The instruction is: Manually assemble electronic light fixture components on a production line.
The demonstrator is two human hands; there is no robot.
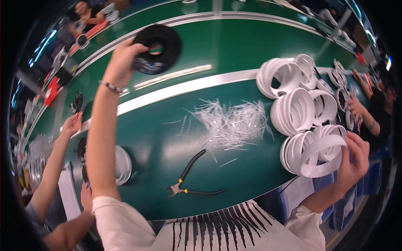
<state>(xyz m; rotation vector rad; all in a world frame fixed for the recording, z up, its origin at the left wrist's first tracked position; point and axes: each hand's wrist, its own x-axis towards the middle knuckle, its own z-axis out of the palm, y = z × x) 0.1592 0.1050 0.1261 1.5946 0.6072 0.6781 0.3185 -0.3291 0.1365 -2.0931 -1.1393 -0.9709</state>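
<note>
While the left hand [122, 62] pinches a black disc [168, 45] up over the green worktop [234, 46], the right hand [355, 158] is pinching a white ring [320, 171] by some stacked rings [278, 116], cutters [181, 184] lying open near loose whitish strips [234, 123]

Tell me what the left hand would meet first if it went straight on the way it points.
Beyond the black disc it holds, the left hand would probably meet the far pale rail first, though its height above the green surface is unclear.
</note>
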